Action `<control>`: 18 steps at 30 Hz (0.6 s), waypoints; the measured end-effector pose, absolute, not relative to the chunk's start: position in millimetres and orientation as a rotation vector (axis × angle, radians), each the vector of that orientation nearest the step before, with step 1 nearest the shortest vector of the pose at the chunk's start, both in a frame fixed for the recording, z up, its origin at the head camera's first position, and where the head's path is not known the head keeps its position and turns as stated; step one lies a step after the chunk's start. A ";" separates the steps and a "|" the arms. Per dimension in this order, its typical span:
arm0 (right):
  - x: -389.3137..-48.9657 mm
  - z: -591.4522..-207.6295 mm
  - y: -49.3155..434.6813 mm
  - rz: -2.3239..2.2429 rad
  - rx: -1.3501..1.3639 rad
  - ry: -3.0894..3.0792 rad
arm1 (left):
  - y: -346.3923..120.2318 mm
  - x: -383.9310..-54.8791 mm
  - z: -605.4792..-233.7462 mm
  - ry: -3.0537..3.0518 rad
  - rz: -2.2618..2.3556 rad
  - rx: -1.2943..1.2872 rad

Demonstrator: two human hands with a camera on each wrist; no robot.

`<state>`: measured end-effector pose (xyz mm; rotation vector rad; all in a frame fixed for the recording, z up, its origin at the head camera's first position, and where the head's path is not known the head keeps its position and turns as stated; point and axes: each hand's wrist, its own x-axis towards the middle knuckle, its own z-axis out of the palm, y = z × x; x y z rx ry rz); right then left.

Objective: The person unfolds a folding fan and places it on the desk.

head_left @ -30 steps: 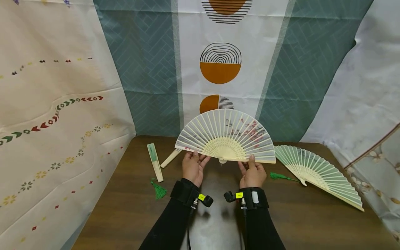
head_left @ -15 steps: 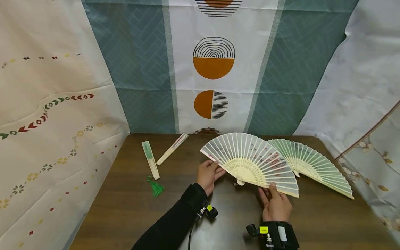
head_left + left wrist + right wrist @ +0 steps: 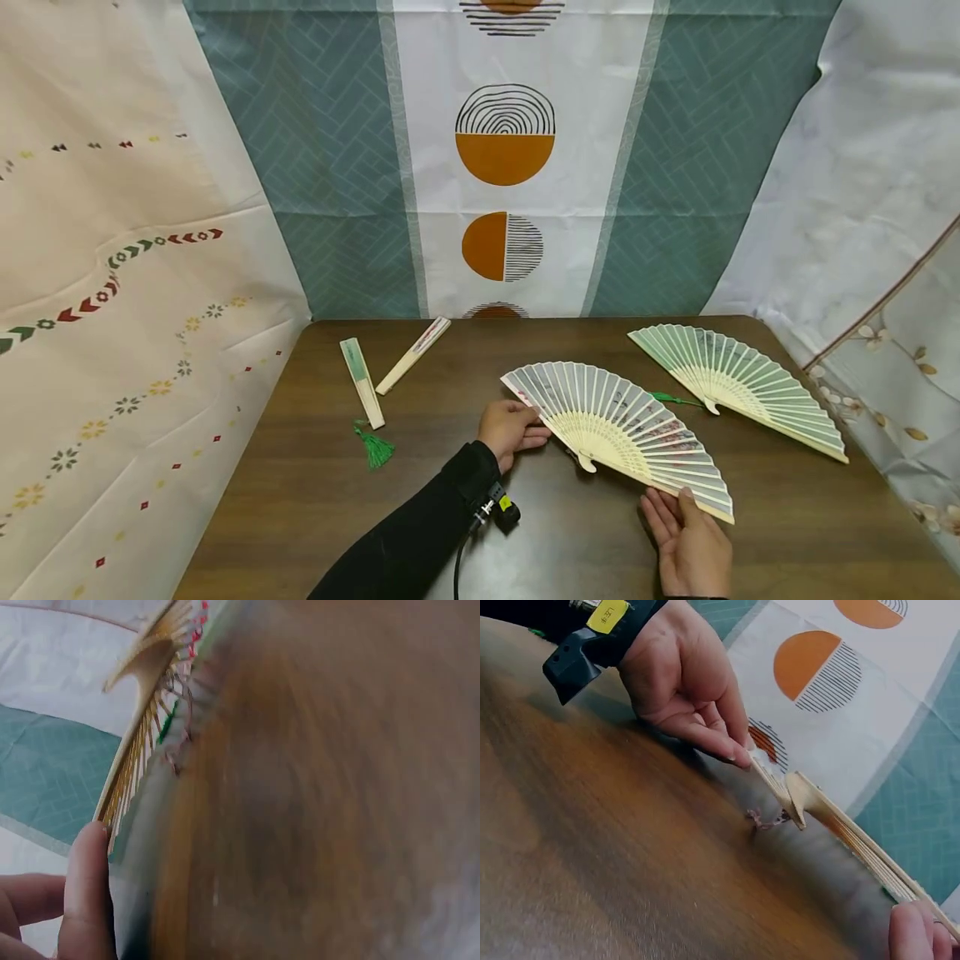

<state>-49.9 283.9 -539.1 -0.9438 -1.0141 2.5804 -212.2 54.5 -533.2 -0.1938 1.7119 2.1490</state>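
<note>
A spread white folding fan [image 3: 615,429] with pale ribs and a faint pink print lies tilted low over the table, between both hands. My left hand [image 3: 512,432] pinches its left edge stick. At the lower right edge, my right hand [image 3: 690,537] holds the other outer stick between thumb and fingers. The left wrist view shows the fan's ribs [image 3: 142,727] edge-on, with fingertips at the end stick. From the right wrist, the left hand [image 3: 686,682] appears gripping the far end, and a dark reddish tassel [image 3: 761,820] hangs beneath the pivot.
A spread green fan [image 3: 750,387] with a green tassel lies at the table's back right. Two folded fans, one green [image 3: 362,382] with a tassel [image 3: 377,450] and one white [image 3: 412,357], lie at the left. Patterned cloth [image 3: 510,167] hangs behind the wooden table [image 3: 300,517].
Both hands have brought the white fan from the middle down and to the right, tilting it clockwise. It no longer overlaps the green fan in the head view.
</note>
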 end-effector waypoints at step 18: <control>-41.7 -536.1 308.9 2.630 -1.050 -1.249 | 70.3 -224.1 -523.6 1.828 1.973 -0.187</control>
